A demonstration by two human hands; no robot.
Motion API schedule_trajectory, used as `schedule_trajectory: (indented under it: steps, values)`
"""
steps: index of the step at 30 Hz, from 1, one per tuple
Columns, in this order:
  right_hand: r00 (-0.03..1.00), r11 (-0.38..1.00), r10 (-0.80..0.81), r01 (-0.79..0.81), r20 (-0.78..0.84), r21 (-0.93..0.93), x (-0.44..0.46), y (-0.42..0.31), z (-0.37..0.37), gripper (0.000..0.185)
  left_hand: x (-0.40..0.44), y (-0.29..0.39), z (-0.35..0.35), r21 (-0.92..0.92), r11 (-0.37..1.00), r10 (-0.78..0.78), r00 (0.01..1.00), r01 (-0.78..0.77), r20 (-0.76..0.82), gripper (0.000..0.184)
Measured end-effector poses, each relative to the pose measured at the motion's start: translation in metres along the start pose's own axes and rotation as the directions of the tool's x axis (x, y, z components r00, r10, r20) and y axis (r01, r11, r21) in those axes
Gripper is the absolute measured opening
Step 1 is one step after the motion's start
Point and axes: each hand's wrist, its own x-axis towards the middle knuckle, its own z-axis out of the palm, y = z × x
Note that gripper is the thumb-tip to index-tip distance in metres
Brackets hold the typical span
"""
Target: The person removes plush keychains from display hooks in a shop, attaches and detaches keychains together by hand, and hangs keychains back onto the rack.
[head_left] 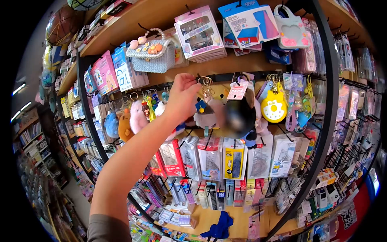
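My left hand (184, 96) reaches up from the lower left to the row of hanging keychains. Its fingers are bent together by a hook and just left of some gold key rings (206, 82); what they pinch, if anything, is hidden. Below the rings hangs a grey plush charm (206, 117) with a blue cap. To its right is a dark plush (240, 117), partly blurred. A pink fluffy charm (139, 117) and a brown one (125, 126) hang left of my forearm. My right hand is out of the frame.
A pale blue knitted bag (151, 60) and boxed goods (200, 35) hang above. A yellow charm (274, 107) is to the right. Packaged items (235, 159) hang on hooks below, over a wooden shelf with a dark blue cloth item (219, 226). A black rack post (331, 80) stands right.
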Motion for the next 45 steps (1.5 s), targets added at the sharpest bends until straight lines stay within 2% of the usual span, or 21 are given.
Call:
schedule_trajectory:
  steps: [2,3,6,7,10,11,14,15,18,19,25,28,32,37,40,41,42,43,45]
  values:
    - [0.999,0.999,-0.021,0.02,-0.029,-0.047,-0.016,-0.013,-0.004,0.019,0.022,-0.012,0.008,0.03,0.99,-0.136,0.989,0.138,-0.061,0.031]
    - [0.998,0.997,-0.032,0.029,-0.045,-0.069,-0.024,-0.019,-0.006,0.019,0.031,-0.022,0.01,0.049,0.99,-0.129,0.988,0.133,-0.079,0.03]
    - [0.993,0.99,-0.072,0.059,-0.095,-0.127,-0.051,-0.036,-0.018,0.021,0.049,-0.038,0.014,0.112,0.952,-0.274,0.956,0.285,-0.103,0.029]
    - [0.99,0.988,-0.082,0.067,-0.11,-0.139,-0.059,-0.04,-0.022,0.021,0.054,-0.046,0.012,0.069,0.951,-0.295,0.952,0.3,-0.078,0.035]
    - [0.982,0.981,-0.111,0.084,-0.153,-0.174,-0.084,-0.051,-0.034,0.023,0.047,-0.032,0.023,-0.211,0.881,-0.43,0.903,0.424,0.018,0.029]
    - [0.979,0.979,-0.118,0.087,-0.169,-0.183,-0.094,-0.054,-0.038,0.023,0.056,-0.048,0.022,-0.238,0.877,-0.427,0.904,0.417,0.007,0.023]
    - [0.969,0.975,-0.134,0.091,-0.209,-0.203,-0.115,-0.058,-0.048,0.025,0.08,-0.085,0.014,-0.271,0.848,-0.431,0.891,0.455,0.145,0.02]
    - [0.965,0.974,-0.136,0.09,-0.222,-0.208,-0.121,-0.057,-0.051,0.025,0.083,-0.087,0.014,-0.213,0.876,-0.431,0.901,0.432,0.055,0.021]
    - [0.957,0.972,-0.141,0.085,-0.254,-0.22,-0.137,-0.054,-0.059,0.027,0.082,-0.087,0.017,-0.002,0.985,-0.172,0.972,0.174,-0.16,0.028]
    - [0.954,0.971,-0.142,0.083,-0.262,-0.224,-0.141,-0.053,-0.06,0.027,0.082,-0.086,0.016,0.014,0.991,-0.131,0.978,0.134,-0.16,0.033]
    - [0.95,0.962,-0.147,0.072,-0.277,-0.264,-0.156,-0.047,-0.063,0.03,0.056,-0.029,0.004,0.134,0.99,-0.034,0.999,0.037,-0.025,0.033]
    - [0.95,0.955,-0.152,0.07,-0.272,-0.288,-0.157,-0.044,-0.062,0.032,0.052,-0.008,-0.004,0.084,0.995,0.044,0.997,-0.049,0.068,0.03]
    - [0.954,0.946,-0.156,0.069,-0.257,-0.316,-0.157,-0.04,-0.061,0.034,0.035,0.03,-0.014,0.144,0.985,0.086,0.993,-0.097,0.082,0.029]
    - [0.96,0.93,-0.161,0.07,-0.23,-0.361,-0.151,-0.036,-0.061,0.037,0.015,0.056,-0.031,0.094,0.977,0.186,0.979,-0.194,0.086,0.022]
    - [0.966,0.917,-0.16,0.069,-0.204,-0.392,-0.144,-0.03,-0.061,0.038,-0.023,0.068,-0.051,0.359,0.879,0.259,0.946,-0.314,0.193,0.024]
    - [0.968,0.914,-0.158,0.069,-0.195,-0.401,-0.141,-0.027,-0.061,0.039,-0.04,0.078,-0.059,0.541,0.699,0.324,0.882,-0.468,0.344,0.022]
    - [0.97,0.908,-0.157,0.067,-0.187,-0.414,-0.137,-0.024,-0.06,0.04,-0.057,0.085,-0.067,0.655,0.46,0.329,0.801,-0.599,0.501,0.021]
    - [0.973,0.902,-0.153,0.064,-0.176,-0.428,-0.132,-0.022,-0.06,0.04,-0.07,0.08,-0.073,0.579,0.371,0.387,0.688,-0.726,0.614,0.019]
    - [0.978,0.884,-0.149,0.066,-0.144,-0.463,-0.12,-0.016,-0.059,0.041,-0.102,0.074,-0.088,0.596,0.285,0.312,0.661,-0.75,0.682,0.02]
